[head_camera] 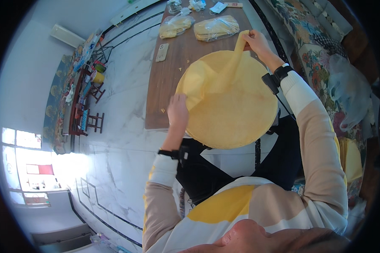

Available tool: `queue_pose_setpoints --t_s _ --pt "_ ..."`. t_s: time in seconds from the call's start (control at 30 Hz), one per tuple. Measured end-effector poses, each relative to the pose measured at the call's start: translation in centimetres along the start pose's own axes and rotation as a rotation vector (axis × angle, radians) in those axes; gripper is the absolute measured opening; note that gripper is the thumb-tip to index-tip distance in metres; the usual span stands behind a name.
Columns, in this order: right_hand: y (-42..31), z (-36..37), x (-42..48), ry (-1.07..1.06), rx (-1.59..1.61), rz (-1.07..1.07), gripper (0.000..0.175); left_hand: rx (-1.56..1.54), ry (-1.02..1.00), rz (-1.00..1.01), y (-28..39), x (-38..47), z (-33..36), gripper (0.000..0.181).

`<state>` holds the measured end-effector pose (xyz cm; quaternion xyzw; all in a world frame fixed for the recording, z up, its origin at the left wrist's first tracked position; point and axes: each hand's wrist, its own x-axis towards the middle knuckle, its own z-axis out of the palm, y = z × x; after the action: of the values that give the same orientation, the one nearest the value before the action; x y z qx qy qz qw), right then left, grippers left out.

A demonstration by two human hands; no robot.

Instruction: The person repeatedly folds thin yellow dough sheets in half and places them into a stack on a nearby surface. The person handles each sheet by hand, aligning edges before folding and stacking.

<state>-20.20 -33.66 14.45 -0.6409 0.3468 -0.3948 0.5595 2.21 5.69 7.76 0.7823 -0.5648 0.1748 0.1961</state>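
Note:
Large round, thin yellow sheets of flatbread or pancake (231, 117) lie stacked at the front edge of a brown wooden table (158, 95), reaching past it over my lap. At the far right of the stack, my right hand (255, 42) pinches the raised edge of the top sheet, which hangs from it in a narrow fold. On the left rim, my left hand (178, 109) has its fingers on the sheet's edge; its fingertips are partly hidden, so whether they grip cannot be told. Creases run across the top sheet between both hands.
Two clear plastic bags of folded yellow sheets (217, 28) (176, 27) lie at the table's far end. A phone (162, 52) and crumbs lie left of the stack. A face mask (218, 7) lies beyond the bags. At right is a floral-covered sofa (316, 66) with a plastic bag (348, 85).

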Motion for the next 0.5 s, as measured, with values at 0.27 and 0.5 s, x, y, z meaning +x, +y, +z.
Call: queue_pose_setpoints --t_s 0.27,0.5 --pt "-5.0 -2.7 0.7 -0.092 0.226 -0.238 0.042 0.054 -0.055 0.273 -1.2 19.8 -9.0 0.017" --pt "-11.6 -2.9 -6.0 -0.118 0.261 -0.385 0.033 0.12 0.006 0.46 1.2 25.3 -24.9 0.013"
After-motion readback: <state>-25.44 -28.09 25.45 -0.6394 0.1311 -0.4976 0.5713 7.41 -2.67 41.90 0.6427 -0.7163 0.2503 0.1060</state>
